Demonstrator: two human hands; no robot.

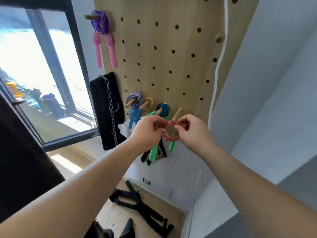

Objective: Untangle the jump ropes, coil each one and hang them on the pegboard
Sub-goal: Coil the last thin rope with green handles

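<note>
A coiled red jump rope [171, 133] is held up just below the bottom row of the wooden pegboard [163, 54]. My left hand [148, 130] pinches the coil's left side and my right hand [190, 128] pinches its right side. A bare wooden peg [177, 112] sticks out just above the coil. Black handles [162, 150] hang below my hands. A purple rope with pink handles [101, 24] hangs at the top left. On the bottom pegs hang a blue-white rope [134, 98], a tan rope [148, 102] and a blue rope with green handles [163, 109].
A black belt with a metal chain [109, 107] hangs left of the board. A white cable [221, 54] runs down its right edge. Black gear [137, 201] lies on the wooden floor below. A window [39, 69] is at the left.
</note>
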